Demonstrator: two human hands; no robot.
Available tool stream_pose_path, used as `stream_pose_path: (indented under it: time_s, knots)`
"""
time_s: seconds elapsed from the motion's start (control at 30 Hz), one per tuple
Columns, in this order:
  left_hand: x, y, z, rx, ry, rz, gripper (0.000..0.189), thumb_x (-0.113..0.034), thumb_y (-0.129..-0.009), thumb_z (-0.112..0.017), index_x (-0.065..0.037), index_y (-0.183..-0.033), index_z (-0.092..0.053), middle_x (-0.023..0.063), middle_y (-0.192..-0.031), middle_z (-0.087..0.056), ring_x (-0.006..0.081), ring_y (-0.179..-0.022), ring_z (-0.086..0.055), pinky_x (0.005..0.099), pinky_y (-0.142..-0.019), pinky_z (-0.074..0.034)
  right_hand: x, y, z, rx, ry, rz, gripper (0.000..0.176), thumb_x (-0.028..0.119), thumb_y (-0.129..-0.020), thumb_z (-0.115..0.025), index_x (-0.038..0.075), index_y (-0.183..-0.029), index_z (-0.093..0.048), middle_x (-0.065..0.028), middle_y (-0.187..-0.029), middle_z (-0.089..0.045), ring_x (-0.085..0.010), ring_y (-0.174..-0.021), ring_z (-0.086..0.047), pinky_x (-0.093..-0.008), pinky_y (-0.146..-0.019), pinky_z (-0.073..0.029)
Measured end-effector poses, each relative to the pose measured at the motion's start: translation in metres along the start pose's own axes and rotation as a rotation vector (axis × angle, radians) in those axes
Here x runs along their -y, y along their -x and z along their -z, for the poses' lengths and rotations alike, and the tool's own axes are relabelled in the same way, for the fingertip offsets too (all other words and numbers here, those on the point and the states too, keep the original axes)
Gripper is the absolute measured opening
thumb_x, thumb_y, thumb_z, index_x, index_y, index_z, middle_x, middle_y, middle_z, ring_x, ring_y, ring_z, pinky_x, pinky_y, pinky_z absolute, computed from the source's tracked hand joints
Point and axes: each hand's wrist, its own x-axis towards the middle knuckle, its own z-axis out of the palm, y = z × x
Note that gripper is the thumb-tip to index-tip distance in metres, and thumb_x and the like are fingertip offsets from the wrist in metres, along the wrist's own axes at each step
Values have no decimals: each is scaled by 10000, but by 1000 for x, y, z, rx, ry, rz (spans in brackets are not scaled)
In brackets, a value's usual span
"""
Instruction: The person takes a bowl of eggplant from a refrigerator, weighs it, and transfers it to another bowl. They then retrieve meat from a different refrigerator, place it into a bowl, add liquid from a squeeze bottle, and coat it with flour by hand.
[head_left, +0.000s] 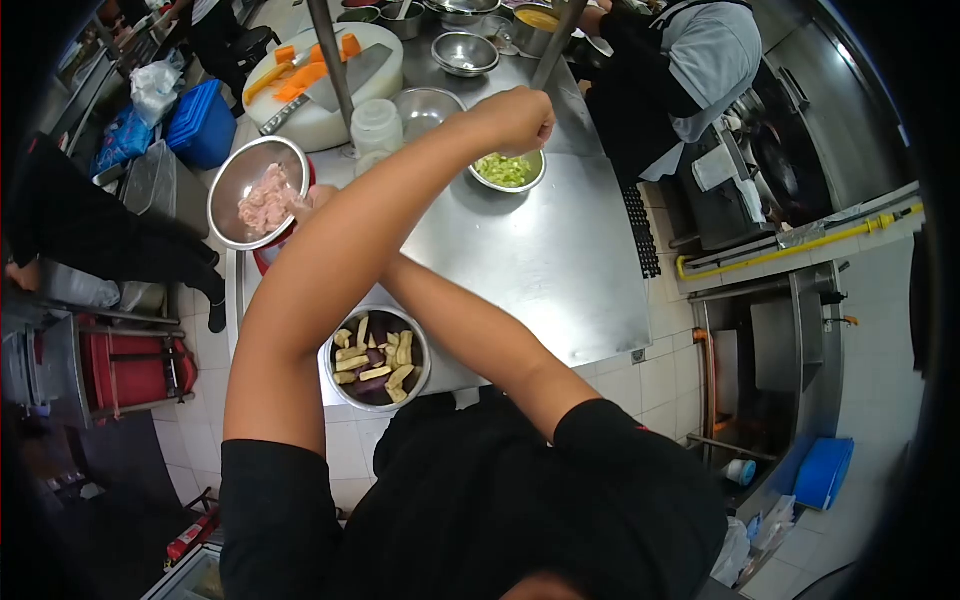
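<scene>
My arms cross, the left above the right. My left hand (515,120) is closed over a metal bowl of chopped green pieces (505,171); anything inside the fist is hidden. Partly covered by my left forearm, my right hand (315,203) grips the right rim of a tilted metal bowl (225,200) with pale pink raw meat (267,203). Something red shows under that bowl. Near the table's front edge, a round container (424,372) holds cut pieces with pale flesh and purple skin.
On the metal table (500,260) stand a white board (385,75) with a cleaver (350,80) and orange pieces, a clear jar (377,126) and metal bowls (465,54). Two posts rise at the back. People stand at left (110,210) and right (640,90).
</scene>
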Motion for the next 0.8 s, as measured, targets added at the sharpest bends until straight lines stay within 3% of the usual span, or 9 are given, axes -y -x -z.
stream_pose_path:
  time_s: [0.07, 0.13, 0.2, 0.23, 0.3, 0.33, 0.4, 0.5, 0.8]
  knots:
    - [5, -23, -12, 16, -62, 36, 95, -67, -717, -647, -20, -797, -666, 153, -834, -657, 275, -785, -641, 356, -671, -496, -22, 22, -3, -116, -96, 182, 355, 373, -859, -592, 35, -765, -650, -146, -666, -613, -210, -592, -585, -348, -545, -433]
    - [9, -36, -26, 27, -143, 111, 148, -35, -716, -611, -37, -853, -666, 166, -907, -650, 302, -864, -632, 381, -727, -500, -27, 58, 15, 149, -136, 109, 352, 350, -835, -630, 21, -959, -645, -186, -979, -651, -227, -870, -628, -351, -704, -472]
    - [26, -57, -47, 92, -210, 197, 253, -4, -716, -585, -46, -956, -652, 164, -1014, -638, 324, -975, -609, 384, -791, -505, 5, 105, 74, 385, -32, 189, 554, 248, -765, -678, -19, -1207, -476, -190, -1278, -482, -244, -1216, -429, -368, -1003, -335]
    - [28, -55, -54, 13, -163, 219, 251, -30, -716, -600, -48, -960, -657, 144, -1027, -642, 311, -975, -613, 382, -789, -508, 12, 117, 89, 460, -176, -116, 562, 236, -733, -696, -17, -1192, -493, -194, -1251, -508, -264, -1178, -464, -367, -985, -357]
    - [59, -85, -100, -117, -20, 417, 236, -88, -720, -613, -75, -948, -672, 119, -1016, -652, 273, -954, -627, 378, -782, -514, 4, 147, 119, 372, -93, -3, 355, 150, -734, -655, -13, -1042, -589, -167, -976, -646, -275, -911, -600, -371, -830, -464]
    - [68, -90, -115, -72, -144, 381, 232, -101, -703, -628, -70, -928, -677, 118, -1011, -654, 266, -945, -631, 368, -779, -514, -12, 158, 133, 413, 83, -99, 271, 78, -749, -599, -13, -1004, -600, -117, -837, -653, -226, -712, -605, -345, -674, -492]
    - [59, -76, -123, -182, -32, 446, 237, -112, -692, -641, -75, -922, -684, 119, -993, -657, 262, -937, -632, 365, -778, -514, -7, 181, 157, 333, 106, -236, 144, 87, -845, -521, -29, -900, -589, -46, -662, -572, -87, -485, -491, -233, -427, -387]
    - [60, -75, -134, -210, 13, 408, 204, -115, -731, -602, -86, -914, -689, 131, -994, -654, 281, -945, -628, 371, -781, -514, -20, 212, 197, 307, 103, -686, 236, 179, -916, -507, -35, -841, -572, -51, -634, -573, -74, -463, -470, -219, -409, -373]
    - [56, -42, -119, -480, 67, 350, 125, -100, -741, -561, -40, -773, -666, 174, -890, -644, 307, -869, -629, 393, -745, -515, -34, 234, 239, 134, -73, -718, 253, 223, -935, -500, -23, -915, -552, -83, -712, -594, -90, -484, -490, -206, -409, -387]
